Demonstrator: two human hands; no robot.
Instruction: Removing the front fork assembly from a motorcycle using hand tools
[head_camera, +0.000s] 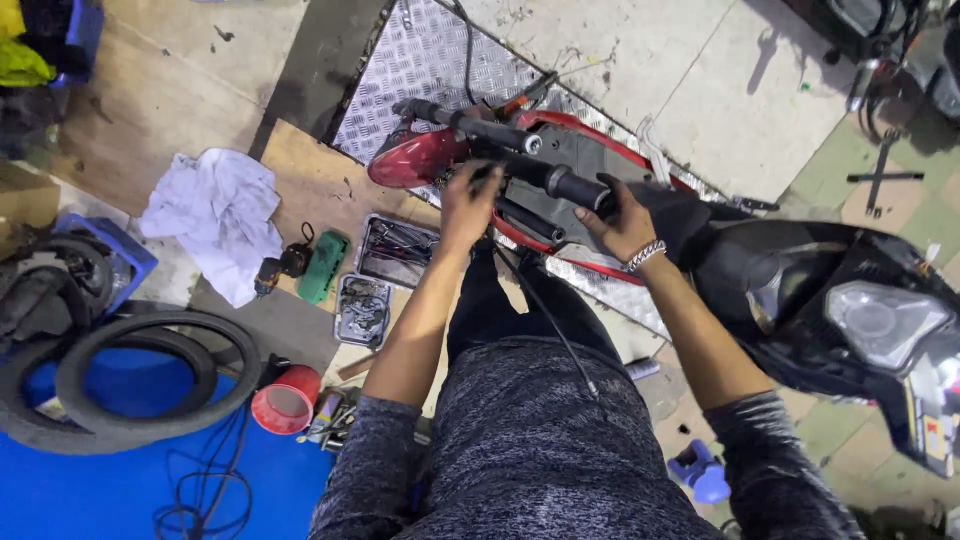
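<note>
Nearest, a thin black cable (560, 330) hangs loose across the person's lap, running up toward the handlebar (500, 150); judged risk: it could snag or kink if the bar swings. Right hand (622, 222), bracelet at the wrist, has its fingers wrapped round the black grip (577, 187). Left hand (468, 205) presses at the bar's middle, fingers curled on a small part I cannot make out. Handlebar lies over the red scooter body (425, 158), at the edge of the metal ramp (420, 60). Small parts could drop and roll off toward the parts trays (385, 270) on the floor left; the unsupported bar might slip.
</note>
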